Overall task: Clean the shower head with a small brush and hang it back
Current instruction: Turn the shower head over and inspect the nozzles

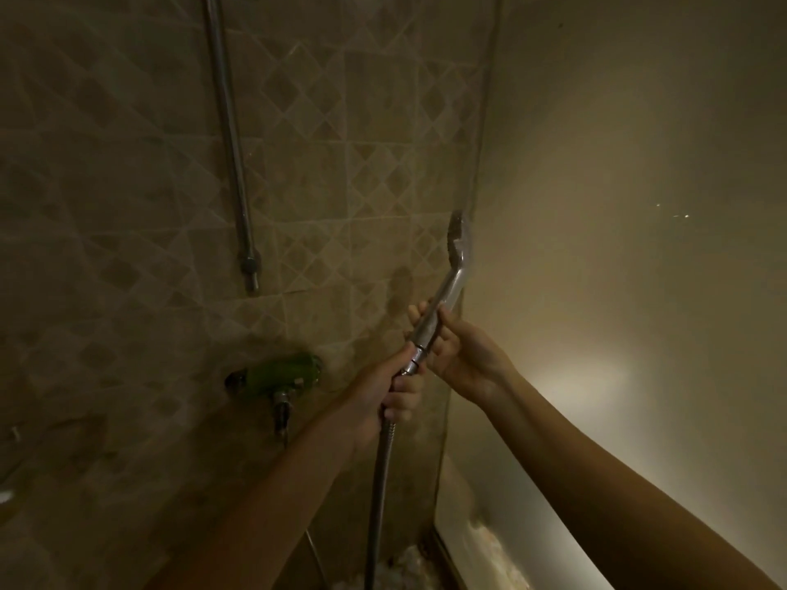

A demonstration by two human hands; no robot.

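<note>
Tiled wall (127, 206) — dim, with a chrome riser pipe (232, 142); I can't make out a holder. Hose (379, 483) — hangs slack below. Shower head (458, 240) — raised near the corner, face edge-on. Left hand (394, 393) — wrapped round the hose joint. Right hand (447, 338) — fingers closed on the handle. No brush visible. I'd keep the lower grip firm and turn the nozzle face toward me before scrubbing.

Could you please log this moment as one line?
left hand: grips hose end | right hand: grips shower head handle | brush: unseen
</note>
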